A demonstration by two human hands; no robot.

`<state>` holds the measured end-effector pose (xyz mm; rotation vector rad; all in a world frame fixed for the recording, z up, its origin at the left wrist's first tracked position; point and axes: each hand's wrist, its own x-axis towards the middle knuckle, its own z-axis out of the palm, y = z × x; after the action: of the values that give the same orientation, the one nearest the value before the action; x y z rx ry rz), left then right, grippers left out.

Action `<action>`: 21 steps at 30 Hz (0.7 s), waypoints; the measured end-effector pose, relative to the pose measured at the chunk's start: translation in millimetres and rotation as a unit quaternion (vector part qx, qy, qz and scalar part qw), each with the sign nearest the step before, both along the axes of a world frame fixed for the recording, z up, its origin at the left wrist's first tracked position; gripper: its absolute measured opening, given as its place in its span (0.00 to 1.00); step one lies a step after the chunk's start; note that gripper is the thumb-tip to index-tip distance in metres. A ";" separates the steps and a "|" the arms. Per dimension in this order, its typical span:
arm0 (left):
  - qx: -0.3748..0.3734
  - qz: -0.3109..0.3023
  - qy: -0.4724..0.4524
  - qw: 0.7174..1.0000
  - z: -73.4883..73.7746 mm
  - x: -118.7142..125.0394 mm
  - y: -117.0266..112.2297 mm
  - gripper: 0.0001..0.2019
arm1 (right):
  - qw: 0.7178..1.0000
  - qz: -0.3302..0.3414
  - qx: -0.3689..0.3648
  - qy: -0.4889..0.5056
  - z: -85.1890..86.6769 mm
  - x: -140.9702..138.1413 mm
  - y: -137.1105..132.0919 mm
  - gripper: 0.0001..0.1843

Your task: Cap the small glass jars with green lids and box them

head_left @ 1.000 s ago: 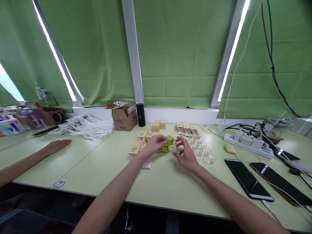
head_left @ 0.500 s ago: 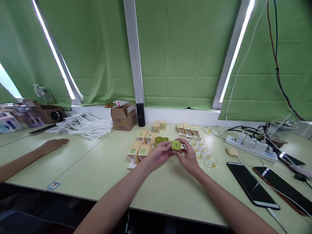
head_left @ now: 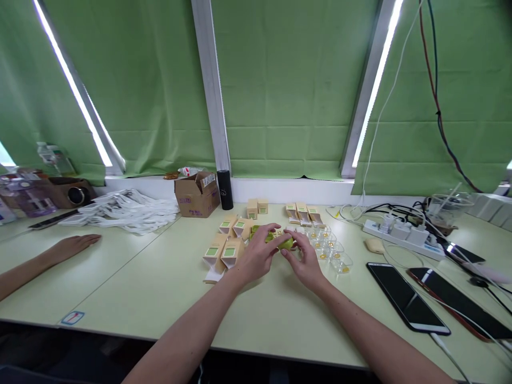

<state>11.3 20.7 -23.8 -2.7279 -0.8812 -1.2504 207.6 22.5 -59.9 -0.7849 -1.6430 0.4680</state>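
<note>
A small, glossy, rounded green case (head_left: 286, 243) is between my two hands above the table. My left hand (head_left: 258, 255) reaches over it from the left, its fingertips on the upper side. From the right, my right hand (head_left: 304, 260) grips its edge between thumb and fingers. The fingers partly cover the case, so I cannot tell whether its lid is raised. Behind my left hand more green cases (head_left: 256, 230) show in part. Several tan cartons with green labels (head_left: 231, 250) stand left of the hands. Clear plastic pieces with yellow dots (head_left: 330, 246) lie to the right.
Behind are more small cartons (head_left: 303, 213), a brown cardboard box (head_left: 197, 195) and a black cylinder (head_left: 225, 190). Phones (head_left: 407, 298) and a power strip (head_left: 396, 234) with cables lie right. Left are white straps (head_left: 124, 210) and another person's hand (head_left: 78, 244).
Both hands stay at the green case, which has tipped and is more covered by fingers. My left hand has turned palm-down over it. The view has shifted slightly right.
</note>
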 end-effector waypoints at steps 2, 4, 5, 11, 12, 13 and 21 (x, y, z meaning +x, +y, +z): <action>0.011 0.004 0.002 1.000 -1.7 0.3 0.8 0.28 | 1.000 -0.004 0.008 -0.013 -1.0 -0.9 -0.6 0.25; -0.007 0.000 -0.021 1.000 -3.6 1.7 1.3 0.26 | 1.000 -0.004 0.012 -0.020 -1.7 -0.6 -1.2 0.25; -0.028 -0.004 -0.043 0.999 -4.4 2.7 1.6 0.26 | 1.000 -0.002 0.013 -0.020 -1.9 0.2 -1.3 0.25; -0.262 -0.042 -0.314 0.911 -7.9 10.2 10.6 0.24 | 0.996 -0.054 0.045 -0.049 -2.4 9.1 3.9 0.12; -0.295 -0.061 -0.363 0.882 -8.5 10.9 13.4 0.25 | 0.992 -0.070 0.056 -0.085 -2.9 10.1 5.1 0.10; -0.319 -0.080 -0.404 0.854 -9.1 11.3 16.1 0.26 | 0.986 -0.082 0.066 -0.129 -3.5 10.6 6.0 0.09; -0.383 -0.134 -0.518 0.753 -12.7 10.6 22.7 0.32 | 0.907 -0.083 0.057 -0.410 -7.4 2.1 -3.8 0.17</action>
<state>21.9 43.4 -36.5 -2.4569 -1.2603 -3.2364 209.7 18.7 -67.4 -1.1051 -2.3177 -0.1207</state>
